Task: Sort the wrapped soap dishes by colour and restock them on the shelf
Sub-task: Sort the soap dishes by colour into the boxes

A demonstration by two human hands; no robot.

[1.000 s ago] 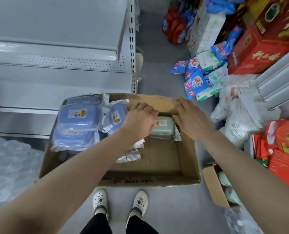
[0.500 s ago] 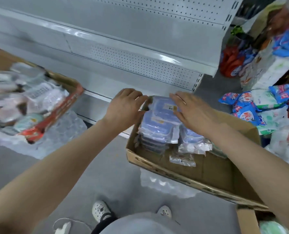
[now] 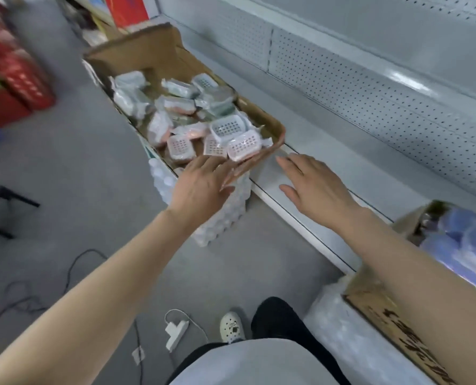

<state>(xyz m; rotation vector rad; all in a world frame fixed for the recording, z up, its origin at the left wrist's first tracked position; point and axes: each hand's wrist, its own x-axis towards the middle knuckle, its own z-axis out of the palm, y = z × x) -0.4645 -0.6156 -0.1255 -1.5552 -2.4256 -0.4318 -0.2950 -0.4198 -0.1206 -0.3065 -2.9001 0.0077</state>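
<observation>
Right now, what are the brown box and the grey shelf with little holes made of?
The box looks like cardboard: matte brown, with a bent, creased rim. The shelf is probably painted metal: smooth pale grey, a shiny glare, and neat rows of punched holes in its back panel.

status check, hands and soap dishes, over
Left hand open, at near rim of cardboard box. Right hand open over bottom shelf. Wrapped soap dishes loose in box, none held. Nothing between hands and dishes.

Glossy perforated metal shelf [image 3: 370, 112]; matt cardboard box [image 3: 148, 51]
</observation>
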